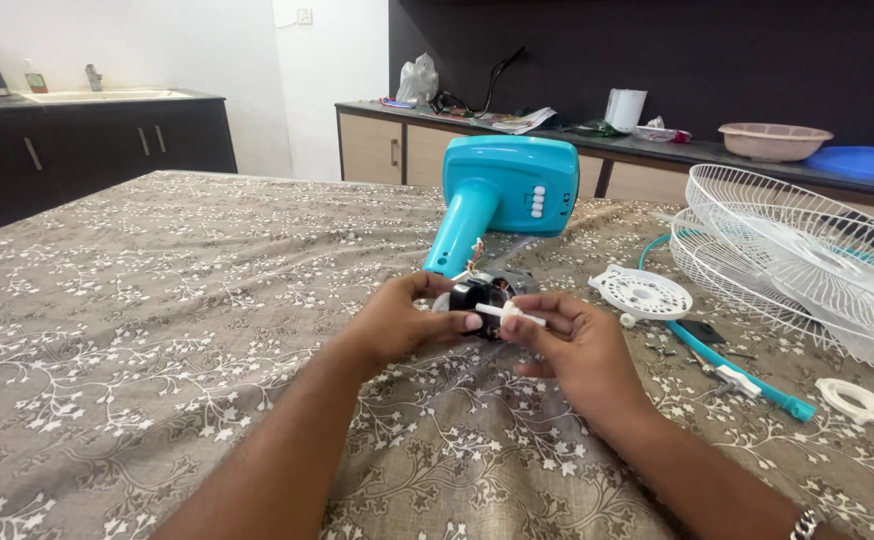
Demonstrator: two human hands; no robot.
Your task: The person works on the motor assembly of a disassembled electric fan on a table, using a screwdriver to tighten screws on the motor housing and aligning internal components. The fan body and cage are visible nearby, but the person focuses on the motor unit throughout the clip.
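The left hand (397, 322) comes in over the patterned cloth (137, 300), its fingers closed around the dark fan motor (477, 293), which sits in mid-scene just in front of the neck of the turquoise fan stand (502, 195). Loose wires run from the motor up toward that neck. Just right of the motor, the right hand (577, 350) has thumb and fingers pinched together on a small white shaft piece (512, 314) — it points at the motor's face and touches the left thumb.

To do this fitting well, I judge the left hand should keep the motor steady and square while the right brings the white piece in straight along the axis, without forcing or tilting it; the wires want slack, not pull.

Farther right on the cloth lie a white round slotted plate (642, 293), a turquoise cable (732, 370), a white ring (854, 400), and the white wire fan guards (797, 255) — well apart from both hands.
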